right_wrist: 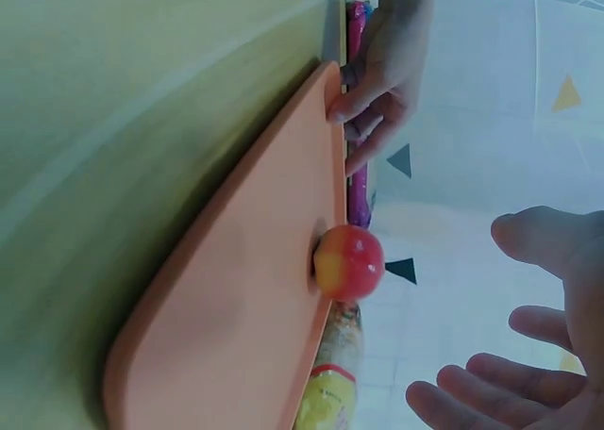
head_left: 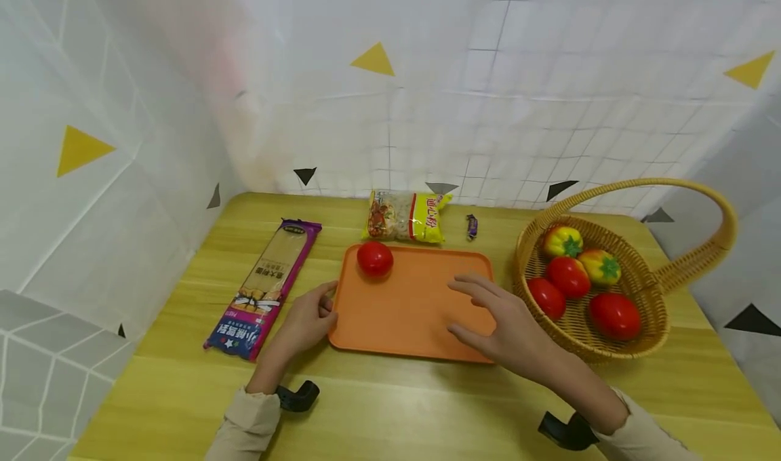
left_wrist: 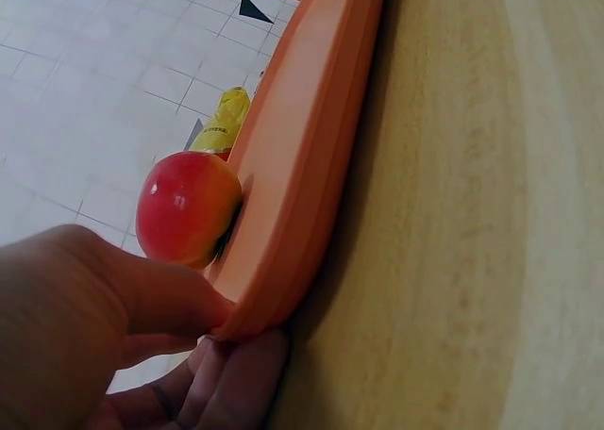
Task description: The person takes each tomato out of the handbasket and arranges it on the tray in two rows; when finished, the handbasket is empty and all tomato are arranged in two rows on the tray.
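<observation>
An orange tray [head_left: 415, 305] lies on the table, and a red apple [head_left: 375, 259] with a yellowish patch sits in its back left corner. My left hand [head_left: 310, 317] pinches the tray's left rim; in the left wrist view the thumb [left_wrist: 179, 293] is on top and the fingers curl beneath the edge. Over the tray's right side hovers my right hand [head_left: 509, 329], its fingers spread and nothing in its grasp. The right wrist view shows that hand [right_wrist: 538, 355] apart from the apple [right_wrist: 348, 263].
A wicker basket [head_left: 655, 325] with a tall handle stands right of the tray, holding several red and yellow fruits. Left of the tray lies a long purple noodle pack [head_left: 265, 285]. Behind are a yellow food bag [head_left: 405, 217] and a small purple-wrapped sweet [head_left: 472, 226].
</observation>
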A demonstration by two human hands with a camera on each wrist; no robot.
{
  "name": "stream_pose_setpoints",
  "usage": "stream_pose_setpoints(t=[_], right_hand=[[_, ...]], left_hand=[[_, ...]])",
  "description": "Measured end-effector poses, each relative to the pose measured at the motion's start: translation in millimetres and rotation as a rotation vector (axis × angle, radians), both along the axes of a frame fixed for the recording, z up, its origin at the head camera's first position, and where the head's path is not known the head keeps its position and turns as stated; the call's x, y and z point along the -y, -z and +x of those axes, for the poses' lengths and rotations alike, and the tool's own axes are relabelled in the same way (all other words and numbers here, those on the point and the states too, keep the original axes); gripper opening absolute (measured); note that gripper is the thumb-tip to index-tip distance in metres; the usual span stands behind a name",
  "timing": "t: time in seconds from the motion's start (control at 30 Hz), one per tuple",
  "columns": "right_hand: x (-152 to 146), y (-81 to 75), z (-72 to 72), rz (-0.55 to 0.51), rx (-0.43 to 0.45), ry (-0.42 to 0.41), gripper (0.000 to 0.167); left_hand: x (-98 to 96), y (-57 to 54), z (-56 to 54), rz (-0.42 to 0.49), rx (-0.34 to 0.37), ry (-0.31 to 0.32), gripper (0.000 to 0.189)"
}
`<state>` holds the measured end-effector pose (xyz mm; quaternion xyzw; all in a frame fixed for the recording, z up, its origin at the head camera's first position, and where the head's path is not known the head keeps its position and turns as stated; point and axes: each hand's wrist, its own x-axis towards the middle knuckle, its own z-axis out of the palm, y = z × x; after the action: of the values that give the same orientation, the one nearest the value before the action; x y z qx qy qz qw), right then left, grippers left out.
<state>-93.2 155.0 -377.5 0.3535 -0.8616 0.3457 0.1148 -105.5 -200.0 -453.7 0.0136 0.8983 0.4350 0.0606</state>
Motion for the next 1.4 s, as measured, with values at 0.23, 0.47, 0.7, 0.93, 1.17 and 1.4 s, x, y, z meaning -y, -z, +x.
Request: stream_pose_setpoints(t=[0.23,0.47,0.7,0.93,1.17,1.4], right_hand=[[-20,-4.2,16.3,-0.013,-0.076,0.057,0.064],[-39,-4.8,24.6,-0.028,-0.084,0.133,0.065],[-52,-9.6,27.1,-0.028,-0.094,0.179,0.066],[-57,-10.4,26.6,-0.007,-0.143,0.209,0.067],[-66,-13.3,25.3,-0.017,-0.160,0.237,0.067],[-80,-13.1,20.7,0.009,-0.170,0.285,0.065]], left_hand=[[-0.2,-2.2,1.5,-0.002,-0.002,0.006,0.059],[-1.4,0.7,3.6,0.009,-0.011,-0.006,0.058],[-2.7,2.3,1.0,0.017,-0.022,-0.008,0.057],[0.4,1.3,0.1,0.013,-0.024,0.001,0.057],[0.7,1.2,1.1,0.011,-0.017,-0.006,0.058],[0.4,2.1,1.1,0.007,-0.031,-0.001,0.057]])
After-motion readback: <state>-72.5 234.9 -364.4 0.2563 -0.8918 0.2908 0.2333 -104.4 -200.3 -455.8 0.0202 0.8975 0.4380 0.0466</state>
